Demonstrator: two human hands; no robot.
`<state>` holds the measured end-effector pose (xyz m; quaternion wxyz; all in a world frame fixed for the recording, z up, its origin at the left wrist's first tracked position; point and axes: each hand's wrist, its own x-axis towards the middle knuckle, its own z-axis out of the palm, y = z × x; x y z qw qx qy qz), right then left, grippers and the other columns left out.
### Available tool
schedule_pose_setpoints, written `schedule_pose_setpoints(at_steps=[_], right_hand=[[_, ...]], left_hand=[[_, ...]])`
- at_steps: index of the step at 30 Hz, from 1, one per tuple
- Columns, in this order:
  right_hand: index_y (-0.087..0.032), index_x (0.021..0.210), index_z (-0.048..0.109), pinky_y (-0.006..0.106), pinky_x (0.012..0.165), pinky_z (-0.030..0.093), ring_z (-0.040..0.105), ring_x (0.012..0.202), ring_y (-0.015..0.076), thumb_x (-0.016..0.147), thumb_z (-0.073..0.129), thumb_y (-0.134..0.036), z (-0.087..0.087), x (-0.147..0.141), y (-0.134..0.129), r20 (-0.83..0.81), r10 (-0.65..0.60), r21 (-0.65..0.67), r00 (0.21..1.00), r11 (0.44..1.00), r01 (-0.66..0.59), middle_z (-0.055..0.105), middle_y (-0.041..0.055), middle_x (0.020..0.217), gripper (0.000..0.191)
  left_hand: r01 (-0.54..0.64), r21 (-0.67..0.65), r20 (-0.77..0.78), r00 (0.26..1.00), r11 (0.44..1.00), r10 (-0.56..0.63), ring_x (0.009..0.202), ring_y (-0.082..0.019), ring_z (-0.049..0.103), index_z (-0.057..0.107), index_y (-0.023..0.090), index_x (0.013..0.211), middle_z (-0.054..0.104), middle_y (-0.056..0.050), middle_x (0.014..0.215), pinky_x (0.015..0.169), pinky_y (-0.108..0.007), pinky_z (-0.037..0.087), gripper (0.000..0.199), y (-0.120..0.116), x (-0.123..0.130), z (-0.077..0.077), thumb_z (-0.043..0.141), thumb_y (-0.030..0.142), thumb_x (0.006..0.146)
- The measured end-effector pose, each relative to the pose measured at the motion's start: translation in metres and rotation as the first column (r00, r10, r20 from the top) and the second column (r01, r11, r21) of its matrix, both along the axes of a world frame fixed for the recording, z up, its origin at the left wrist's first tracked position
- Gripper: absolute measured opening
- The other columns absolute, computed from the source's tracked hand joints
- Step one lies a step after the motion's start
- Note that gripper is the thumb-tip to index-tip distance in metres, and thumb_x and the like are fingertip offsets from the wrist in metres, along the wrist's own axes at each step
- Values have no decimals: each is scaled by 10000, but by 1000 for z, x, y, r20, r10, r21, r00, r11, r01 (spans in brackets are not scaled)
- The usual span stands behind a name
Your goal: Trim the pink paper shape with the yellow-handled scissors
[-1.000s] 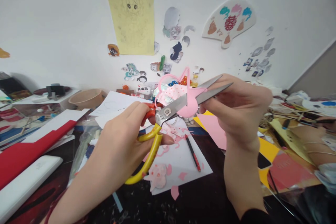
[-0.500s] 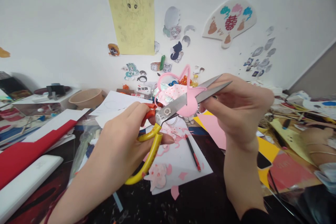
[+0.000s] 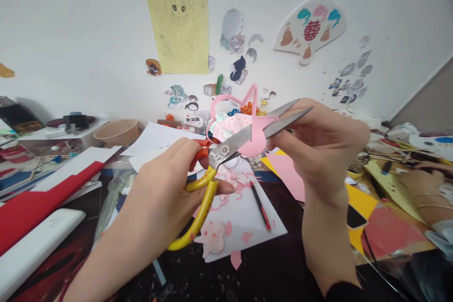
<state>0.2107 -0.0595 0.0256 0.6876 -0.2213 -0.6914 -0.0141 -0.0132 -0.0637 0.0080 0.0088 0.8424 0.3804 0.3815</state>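
While I watch through the head camera, the pink paper piece (image 3: pixel 257 142) is up in the air above the bench (image 3: pixel 271 271), lying across the parted blades of the scissors (image 3: pixel 223 150). The left hand (image 3: pixel 173 174) has its fingers wrapped around the red and yellow handles. The right hand (image 3: pixel 322 151) has its fingers bent in at the right edge of the paper, and I take this as a pinch on it, though the contact is partly tucked behind the blades. Exactly where the edges meet the paper, I cannot tell.

I judge the piece very light and floppy, with little grip of its own. Its thin outlined loop and pointed tips look fragile, apt to bend or tear if tugged. I would hold it by the broad solid lobe beside the right fingertips and leave the narrow strips alone. The scissors should feel stiff and fairly heavy; I would hold them by the coated handles, well away from the bare metal.

Below, a white sheet (image 3: pixel 241 224) carries a spotted cutout (image 3: pixel 213 237), a black and red pen (image 3: pixel 261 206) and pink scraps (image 3: pixel 247 236).
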Motion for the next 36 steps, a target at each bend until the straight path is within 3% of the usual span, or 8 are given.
schedule_pose_setpoints(at_steps=[8,15,21,26,36], right_hand=[[-232,816,774,280,473,478,604,604,111,744,719,-24,0,2,0,-46,105,-63,993,992,-108,694,-14,757,227],[-259,780,744,256,457,515,595,592,102,777,717,-109,-4,3,6,-48,81,-93,996,992,-85,684,-29,749,153],[-269,788,751,254,448,500,606,596,106,768,703,-90,-4,0,8,-74,112,-56,991,992,-116,687,-31,740,187],[-270,776,745,269,461,507,631,639,125,772,701,-122,-6,-1,9,-103,67,-68,993,995,-74,701,-15,769,154],[-279,799,758,268,465,515,636,654,129,781,715,-103,-4,1,4,-43,48,-52,998,997,-50,692,-17,759,182]], left_hand=[[-52,-62,-73,996,997,47,580,-116,303,358,236,794,365,76,665,566,-242,298,365,-2,0,5,658,433,858],[-54,-72,-64,997,996,50,577,-116,300,342,236,778,363,75,667,570,-248,288,381,-3,-1,4,667,421,852],[-56,-54,-52,997,997,53,570,-123,298,342,237,773,343,71,657,544,-255,280,366,-3,-1,3,656,403,861],[-52,-24,-38,998,998,51,558,-129,339,395,247,814,372,66,656,523,-255,291,314,0,-3,1,684,367,835],[-64,-35,-90,994,997,61,568,-114,303,366,239,809,380,73,672,535,-238,286,332,-4,-2,4,645,408,869]])
